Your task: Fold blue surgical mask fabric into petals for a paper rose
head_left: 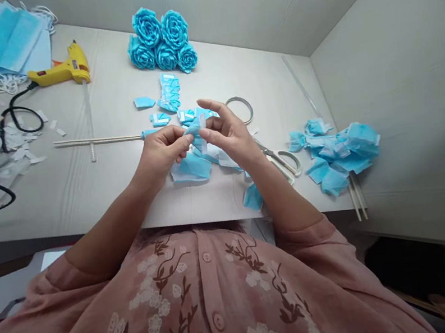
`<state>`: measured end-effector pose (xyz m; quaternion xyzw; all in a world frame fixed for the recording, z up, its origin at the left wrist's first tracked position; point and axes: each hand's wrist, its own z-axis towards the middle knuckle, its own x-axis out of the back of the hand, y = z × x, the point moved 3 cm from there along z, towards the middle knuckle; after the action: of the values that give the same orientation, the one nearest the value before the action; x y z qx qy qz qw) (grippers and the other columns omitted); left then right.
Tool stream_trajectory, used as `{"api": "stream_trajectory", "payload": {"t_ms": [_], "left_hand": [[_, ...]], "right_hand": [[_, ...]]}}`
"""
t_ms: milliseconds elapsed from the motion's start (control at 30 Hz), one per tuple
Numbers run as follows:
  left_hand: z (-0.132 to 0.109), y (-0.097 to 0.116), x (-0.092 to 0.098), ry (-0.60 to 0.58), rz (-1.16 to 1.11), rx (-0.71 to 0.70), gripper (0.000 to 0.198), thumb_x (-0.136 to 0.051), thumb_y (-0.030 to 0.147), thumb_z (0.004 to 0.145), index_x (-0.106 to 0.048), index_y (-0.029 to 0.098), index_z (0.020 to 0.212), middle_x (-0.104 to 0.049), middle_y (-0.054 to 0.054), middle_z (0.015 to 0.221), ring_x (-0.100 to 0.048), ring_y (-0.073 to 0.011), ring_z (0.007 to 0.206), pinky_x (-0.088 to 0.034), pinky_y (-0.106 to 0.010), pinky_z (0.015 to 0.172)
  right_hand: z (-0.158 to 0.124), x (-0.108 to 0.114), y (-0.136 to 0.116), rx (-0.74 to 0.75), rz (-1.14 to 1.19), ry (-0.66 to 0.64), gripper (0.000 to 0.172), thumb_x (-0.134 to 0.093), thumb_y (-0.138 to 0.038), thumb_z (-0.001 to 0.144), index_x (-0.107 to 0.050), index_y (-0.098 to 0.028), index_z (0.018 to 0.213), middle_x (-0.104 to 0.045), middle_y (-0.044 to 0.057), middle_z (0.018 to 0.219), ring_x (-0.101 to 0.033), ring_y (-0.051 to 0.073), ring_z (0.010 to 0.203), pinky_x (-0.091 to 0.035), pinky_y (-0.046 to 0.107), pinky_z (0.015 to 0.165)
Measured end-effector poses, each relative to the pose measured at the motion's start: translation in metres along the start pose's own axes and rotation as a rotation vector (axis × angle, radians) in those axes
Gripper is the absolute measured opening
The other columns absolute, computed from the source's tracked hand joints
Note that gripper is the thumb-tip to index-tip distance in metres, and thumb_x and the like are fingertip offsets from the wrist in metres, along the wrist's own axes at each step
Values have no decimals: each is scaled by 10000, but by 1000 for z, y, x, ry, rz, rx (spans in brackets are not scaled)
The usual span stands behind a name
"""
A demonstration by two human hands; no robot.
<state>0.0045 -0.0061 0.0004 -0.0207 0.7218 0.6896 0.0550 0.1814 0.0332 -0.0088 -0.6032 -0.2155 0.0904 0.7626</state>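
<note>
Between both hands, above the table, is a small blue-and-white piece of mask fabric [201, 130]. My left hand [166, 148] pinches its left side between thumb and fingers. On the right, my right hand [228, 131] has its thumb against the white edge, with the index finger raised away. Below the hands lie larger blue fabric pieces [191, 168], partly covered by fingers. Just beyond them are folded blue pieces with white strips [160, 119] and a stack of similar ones [169, 92]. Wooden sticks [99, 140] reach a blue piece by my left hand.
Blue fabric roses [162, 37] stand at the back. A yellow glue gun [61, 71] and face masks [7, 40] are at left, near paper scraps [23, 146]. Scissors [279, 160], a tape roll [247, 106] and piled blue pieces [337, 150] lie right. Walls border the table.
</note>
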Motion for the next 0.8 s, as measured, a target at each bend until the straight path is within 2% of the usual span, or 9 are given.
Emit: {"api": "stream_trajectory", "payload": {"t_ms": [167,267,433,667,800], "left_hand": [[1,-3,1,-30,-7,17,202,-793,265,786,-663,159,673,-570,10,609,-481,-81,556,-385,-206,525],[3,-6,2,-34,-59,40,202,-784,277,789,-685,147,669,-594,-6,638,-495,-79,557,-389,-207,522],[6,-9,3,5,-181,80,171,-793,304,789,-743,141,807,-620,-9,680,-530,-91,565,-398,-212,505],[2,-3,2,-13,0,41,211,-798,311,795,-686,156,706,-618,-8,665,-509,-90,583,-395,-207,526],[0,0,2,10,41,-3,229,-769,294,799,-657,162,650,-581,2,627,-475,-90,581,-385,-218,547]], "right_hand": [[1,0,7,59,-26,9,686,-691,-631,950,-473,-278,1497,-532,-28,801,-511,155,692,-508,320,652],[2,3,9,69,-43,11,679,-663,-637,966,-462,-289,1513,-576,-14,843,-544,159,702,-527,331,668],[2,7,9,95,-93,24,686,-611,-679,984,-442,-303,1532,-648,20,947,-590,165,717,-544,335,656],[0,1,10,110,-114,16,669,-647,-616,988,-460,-284,1539,-603,-4,858,-513,152,669,-506,318,615],[0,4,8,101,-119,31,638,-618,-613,1007,-472,-286,1535,-645,13,926,-562,155,717,-544,323,659]]}}
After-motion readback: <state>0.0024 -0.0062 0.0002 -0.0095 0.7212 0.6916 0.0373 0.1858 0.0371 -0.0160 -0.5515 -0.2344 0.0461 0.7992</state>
